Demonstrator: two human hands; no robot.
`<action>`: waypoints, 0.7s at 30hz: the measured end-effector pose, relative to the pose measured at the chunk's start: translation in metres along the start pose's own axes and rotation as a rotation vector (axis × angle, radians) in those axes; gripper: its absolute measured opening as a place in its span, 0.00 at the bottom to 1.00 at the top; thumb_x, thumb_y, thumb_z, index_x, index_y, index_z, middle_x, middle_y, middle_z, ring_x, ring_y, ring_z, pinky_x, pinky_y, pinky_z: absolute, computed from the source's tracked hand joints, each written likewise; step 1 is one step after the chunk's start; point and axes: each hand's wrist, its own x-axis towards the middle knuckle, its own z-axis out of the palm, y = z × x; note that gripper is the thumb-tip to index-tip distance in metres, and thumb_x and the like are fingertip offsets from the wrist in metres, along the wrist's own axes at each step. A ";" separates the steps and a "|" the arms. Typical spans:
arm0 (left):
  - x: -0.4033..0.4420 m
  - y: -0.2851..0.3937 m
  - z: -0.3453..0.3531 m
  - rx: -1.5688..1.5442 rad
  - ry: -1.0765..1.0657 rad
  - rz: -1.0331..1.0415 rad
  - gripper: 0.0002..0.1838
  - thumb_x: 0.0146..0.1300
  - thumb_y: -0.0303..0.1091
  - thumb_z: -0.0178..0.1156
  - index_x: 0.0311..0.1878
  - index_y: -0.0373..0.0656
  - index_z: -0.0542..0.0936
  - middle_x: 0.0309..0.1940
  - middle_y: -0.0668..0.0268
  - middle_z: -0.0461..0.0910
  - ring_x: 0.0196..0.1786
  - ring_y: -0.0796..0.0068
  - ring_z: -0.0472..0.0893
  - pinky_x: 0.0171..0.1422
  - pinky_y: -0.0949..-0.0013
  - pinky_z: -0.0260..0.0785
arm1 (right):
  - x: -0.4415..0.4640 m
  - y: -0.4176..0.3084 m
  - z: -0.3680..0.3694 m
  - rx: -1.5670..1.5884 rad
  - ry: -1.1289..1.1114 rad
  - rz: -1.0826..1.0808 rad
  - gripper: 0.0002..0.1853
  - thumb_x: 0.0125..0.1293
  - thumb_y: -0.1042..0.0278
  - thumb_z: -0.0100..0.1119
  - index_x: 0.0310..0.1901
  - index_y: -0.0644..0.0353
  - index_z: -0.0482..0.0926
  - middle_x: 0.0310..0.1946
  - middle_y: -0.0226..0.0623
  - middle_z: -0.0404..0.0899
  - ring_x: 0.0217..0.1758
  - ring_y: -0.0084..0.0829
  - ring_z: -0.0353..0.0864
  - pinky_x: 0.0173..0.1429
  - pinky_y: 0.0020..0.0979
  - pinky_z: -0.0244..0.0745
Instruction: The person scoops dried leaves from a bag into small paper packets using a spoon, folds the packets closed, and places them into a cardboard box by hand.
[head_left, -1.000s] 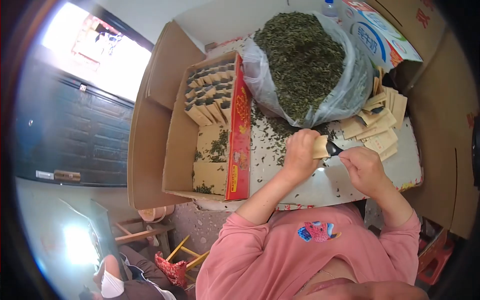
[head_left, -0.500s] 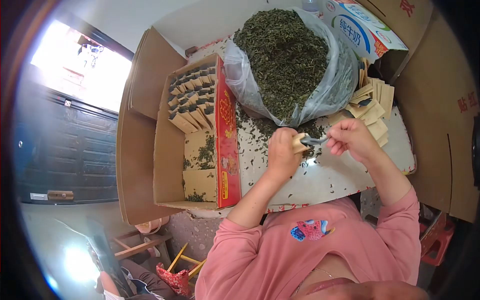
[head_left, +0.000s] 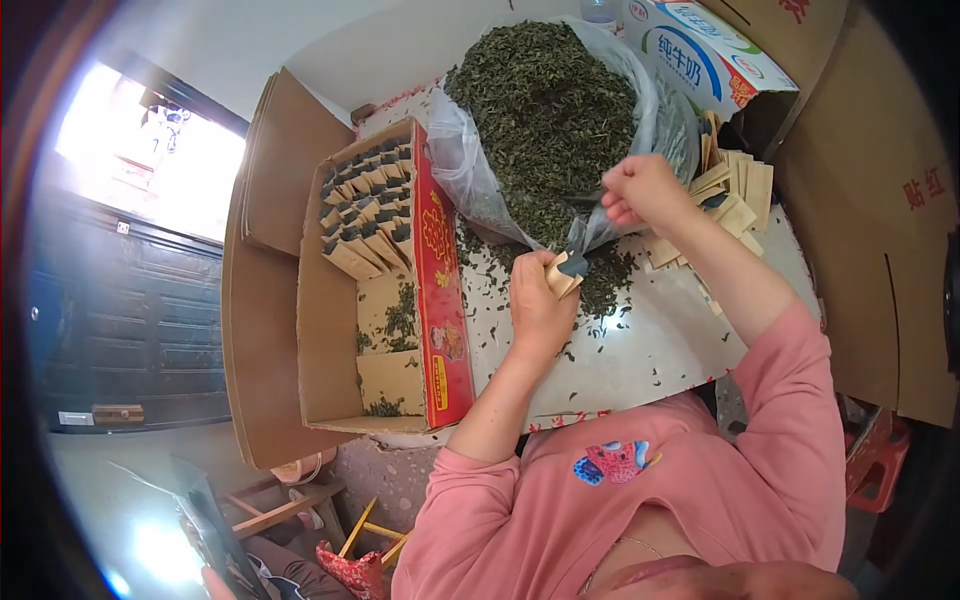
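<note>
My left hand [head_left: 540, 305] is wrapped round a small brown paper pouch [head_left: 563, 284], whose dark inside shows at its open mouth. Over the lower right edge of the heap of dried leaves [head_left: 550, 90], my right hand [head_left: 648, 192] pinches a thin dark scoop [head_left: 585, 201]; its tip is hard to tell from the leaves. A clear plastic bag [head_left: 455, 150] surrounds the heap. To the left, filled-looking paper pouches [head_left: 365, 250] stand in rows inside a red-sided cardboard box [head_left: 445, 300].
Flat paper pouches [head_left: 735, 205] lie in a loose pile at the right. Behind them stands a milk carton box [head_left: 700, 60]. Large cardboard [head_left: 860, 220] walls the right side. Scattered leaves cover parts of the white tabletop [head_left: 640, 350]. A red stool [head_left: 885, 470] is below right.
My right hand has moved up and left with the scoop, from the pouch's mouth to the heap of leaves. My left hand still grips the pouch, now tilted differently. The view has shifted slightly.
</note>
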 end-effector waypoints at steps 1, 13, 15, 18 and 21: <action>0.000 0.001 0.000 -0.005 0.006 -0.019 0.19 0.50 0.21 0.66 0.46 0.38 0.71 0.40 0.57 0.73 0.43 0.58 0.75 0.51 0.63 0.69 | 0.006 -0.001 0.004 -0.068 0.051 -0.060 0.07 0.68 0.70 0.55 0.37 0.66 0.78 0.27 0.36 0.81 0.24 0.26 0.82 0.26 0.27 0.79; 0.012 0.009 0.005 -0.112 0.010 -0.196 0.28 0.52 0.32 0.71 0.51 0.35 0.67 0.44 0.56 0.71 0.47 0.65 0.73 0.55 0.65 0.66 | 0.014 0.019 0.007 -0.065 0.085 -0.374 0.08 0.68 0.70 0.56 0.41 0.67 0.79 0.32 0.37 0.82 0.32 0.25 0.83 0.36 0.25 0.80; 0.014 0.007 0.006 -0.114 0.006 -0.210 0.28 0.52 0.32 0.72 0.52 0.35 0.67 0.44 0.57 0.71 0.47 0.66 0.73 0.55 0.65 0.66 | 0.011 0.020 0.003 -0.012 0.067 -0.358 0.08 0.69 0.70 0.55 0.42 0.66 0.79 0.33 0.37 0.82 0.33 0.24 0.83 0.37 0.25 0.80; 0.017 0.008 0.006 -0.088 0.009 -0.208 0.29 0.52 0.33 0.72 0.51 0.34 0.67 0.44 0.57 0.71 0.47 0.66 0.73 0.55 0.66 0.66 | 0.002 0.022 -0.003 0.026 0.041 -0.320 0.08 0.69 0.70 0.55 0.42 0.66 0.79 0.34 0.36 0.82 0.33 0.24 0.83 0.38 0.25 0.80; 0.020 0.012 0.003 -0.117 0.000 -0.243 0.26 0.50 0.31 0.72 0.48 0.35 0.68 0.45 0.54 0.70 0.49 0.57 0.72 0.57 0.61 0.65 | -0.012 0.023 -0.009 0.023 -0.002 -0.338 0.08 0.70 0.70 0.55 0.42 0.65 0.80 0.34 0.36 0.82 0.33 0.23 0.83 0.38 0.24 0.80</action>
